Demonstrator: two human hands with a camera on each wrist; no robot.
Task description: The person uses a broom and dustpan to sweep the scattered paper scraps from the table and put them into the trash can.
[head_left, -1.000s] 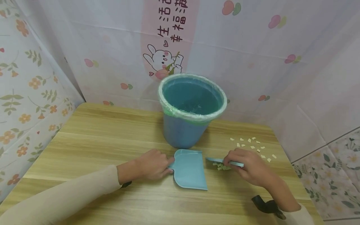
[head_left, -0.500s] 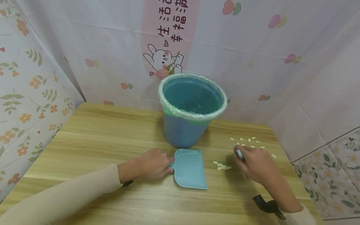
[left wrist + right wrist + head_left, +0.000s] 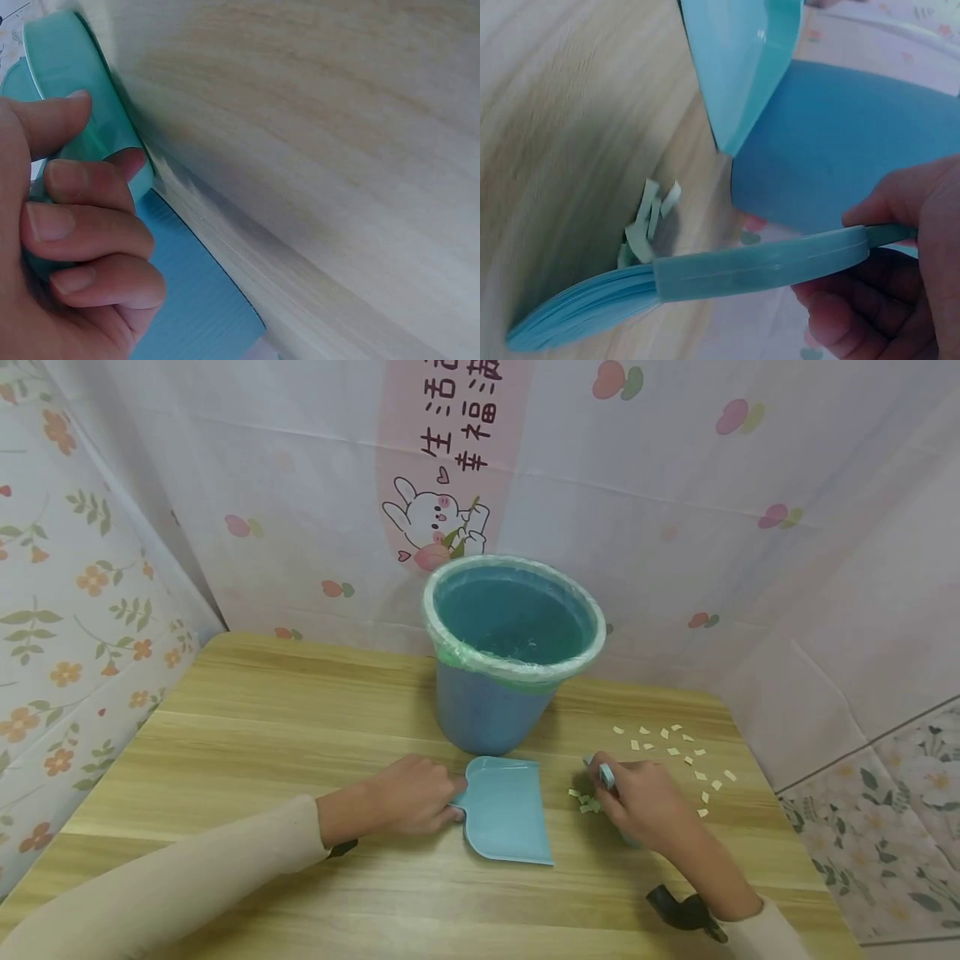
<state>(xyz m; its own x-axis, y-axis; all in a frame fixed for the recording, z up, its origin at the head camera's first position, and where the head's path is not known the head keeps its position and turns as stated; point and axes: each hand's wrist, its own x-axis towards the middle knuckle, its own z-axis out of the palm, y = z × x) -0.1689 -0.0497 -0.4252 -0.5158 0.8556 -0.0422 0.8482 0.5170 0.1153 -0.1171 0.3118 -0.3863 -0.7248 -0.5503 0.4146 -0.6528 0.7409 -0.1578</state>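
Observation:
A light blue dustpan (image 3: pixel 504 810) lies on the table with its straight edge facing right. My left hand (image 3: pixel 411 795) grips its handle, and the curled fingers show in the left wrist view. In my right hand (image 3: pixel 643 802) is a small blue hand brush (image 3: pixel 761 262), held by the handle with bristles (image 3: pixel 585 307) down on the table. A small pile of pale paper scraps (image 3: pixel 641 225) lies against the bristles, between brush and dustpan. More scattered paper scraps (image 3: pixel 688 761) lie farther right, behind my right hand.
Behind the dustpan stands a blue trash bin (image 3: pixel 487 710) with a clear liner over its rim. The wooden table (image 3: pixel 300 718) meets patterned curtains (image 3: pixel 315 510) at the back and left.
The brush lifted off the pile and swung right, then came back left to the pile's right side. A couple of scraps now lie nearer at right. Dustpan and left hand stay put.

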